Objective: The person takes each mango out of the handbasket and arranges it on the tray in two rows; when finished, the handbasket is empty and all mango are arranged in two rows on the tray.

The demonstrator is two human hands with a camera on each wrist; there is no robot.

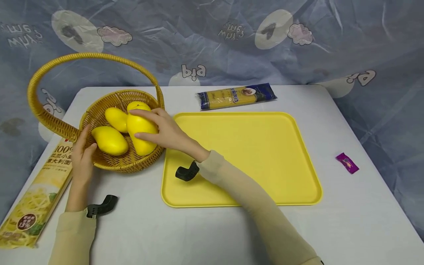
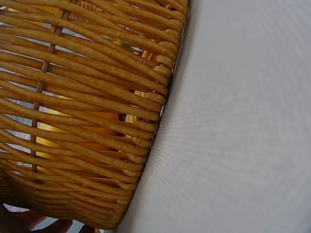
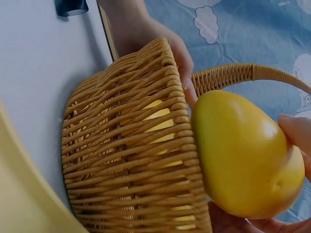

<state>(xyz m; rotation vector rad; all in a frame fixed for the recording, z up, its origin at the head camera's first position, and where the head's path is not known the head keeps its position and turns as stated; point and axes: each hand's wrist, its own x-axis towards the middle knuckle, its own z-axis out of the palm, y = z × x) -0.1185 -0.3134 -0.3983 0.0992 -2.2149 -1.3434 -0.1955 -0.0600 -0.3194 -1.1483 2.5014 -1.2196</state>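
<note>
A white table (image 1: 142, 232) bears everything. The yellow tray (image 1: 245, 158) lies flat just right of the woven basket (image 1: 122, 167), presumably so both sit within easy reach. The basket itself stands upright, its handle (image 1: 89, 56) arching over the far left side, which seems to leave the right side freer for an arm. A long pasta pack (image 1: 43, 195) lies left of the basket, its far end partly hidden by it. A blue-ended pasta pack (image 1: 236, 96) lies behind and to the right of the basket.

The right hand (image 1: 169, 130) holds a mango (image 1: 142, 124) at the basket's right rim, thumb and fingers spread around the broad fruit, likely because its smooth skin needs a wide grip. Whether that mango touches the rim, I cannot tell. The left hand (image 1: 82, 158) grips the basket's left rim narrowly, probably to steady it. Inside the basket rest a front mango (image 1: 110, 141), a middle mango (image 1: 116, 118) and a partly covered back mango (image 1: 138, 106); the wall keeps them together. A small purple packet (image 1: 347, 163) lies well right of the basket.
</note>
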